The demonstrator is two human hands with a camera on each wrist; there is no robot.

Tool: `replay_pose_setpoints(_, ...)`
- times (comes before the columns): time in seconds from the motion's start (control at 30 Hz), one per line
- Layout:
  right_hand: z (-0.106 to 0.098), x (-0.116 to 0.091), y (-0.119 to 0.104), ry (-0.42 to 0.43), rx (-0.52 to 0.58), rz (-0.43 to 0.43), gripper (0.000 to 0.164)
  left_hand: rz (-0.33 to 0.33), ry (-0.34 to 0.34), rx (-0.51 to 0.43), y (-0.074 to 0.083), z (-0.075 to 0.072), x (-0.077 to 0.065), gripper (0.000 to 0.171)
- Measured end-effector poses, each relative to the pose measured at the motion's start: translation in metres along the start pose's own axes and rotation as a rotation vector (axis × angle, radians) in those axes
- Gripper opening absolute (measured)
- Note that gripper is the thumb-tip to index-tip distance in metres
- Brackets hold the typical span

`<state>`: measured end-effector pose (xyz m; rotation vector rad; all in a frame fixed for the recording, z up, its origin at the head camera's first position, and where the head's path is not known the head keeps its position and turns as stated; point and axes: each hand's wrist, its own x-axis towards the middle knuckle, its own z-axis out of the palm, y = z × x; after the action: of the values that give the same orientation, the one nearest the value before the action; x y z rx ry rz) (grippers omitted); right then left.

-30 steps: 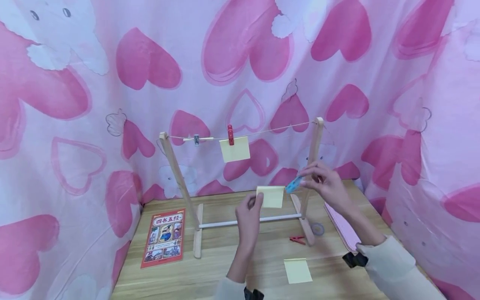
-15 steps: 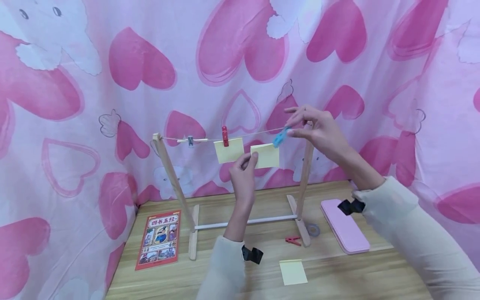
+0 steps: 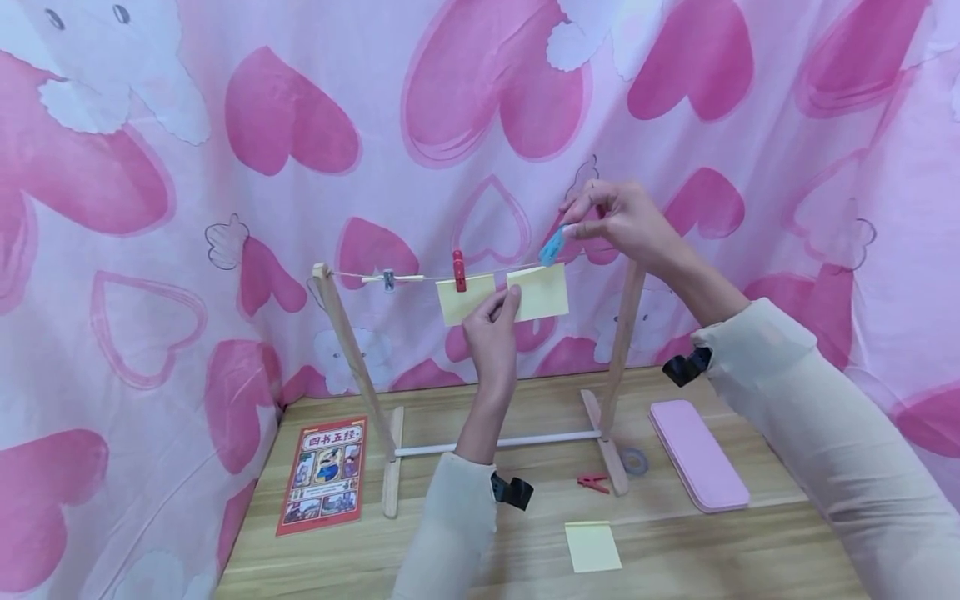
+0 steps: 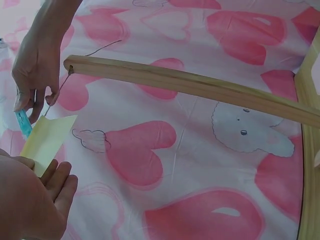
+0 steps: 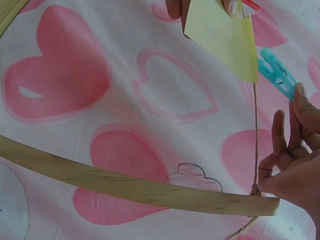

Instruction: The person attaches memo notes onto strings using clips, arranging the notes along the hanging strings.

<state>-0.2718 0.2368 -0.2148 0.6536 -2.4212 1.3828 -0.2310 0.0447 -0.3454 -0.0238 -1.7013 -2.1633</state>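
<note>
My left hand (image 3: 491,337) pinches the left edge of a folded yellow sticky note (image 3: 542,293), held up at the string (image 5: 256,135). Just above the note's top right, my right hand (image 3: 622,221) pinches a blue clothespin (image 3: 552,247). In the right wrist view the clothespin (image 5: 276,74) has its jaws apart, right beside the note's folded edge (image 5: 254,55). To the left a red clothespin (image 3: 459,271) holds another yellow note (image 3: 456,304) on the string. Further left a grey clothespin (image 3: 388,280) clips a note seen nearly edge-on.
The string spans two wooden posts (image 3: 352,350) joined by a white rod (image 3: 502,442). On the table lie a red-bordered book (image 3: 322,475), a red clothespin (image 3: 594,483), a yellow note (image 3: 592,547), a tape roll (image 3: 634,461) and a pink case (image 3: 699,456).
Both hands have risen from below the string up to it, carrying the note and the blue clothespin. The clothespin has come over the note's top edge.
</note>
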Motion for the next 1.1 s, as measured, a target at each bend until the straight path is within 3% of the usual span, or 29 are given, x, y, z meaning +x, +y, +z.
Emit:
replay_pose_setpoints(0.2,0.005,0.009,-0.002,-0.057,-0.052,0.012,0.006,0.003,-0.005,-0.007,0.002,0.000,0.002,0.021)
replay_pose_setpoints(0.83,0.017,0.016,0.001,-0.159,-0.070,0.062,0.008,-0.004,-0.019,-0.048,0.006,0.001,0.006,0.020)
replay_pose_setpoints(1.1,0.015,0.016,0.001,-0.230,-0.165,0.060,0.024,-0.002,-0.053,-0.002,0.002,-0.002,0.007,0.021)
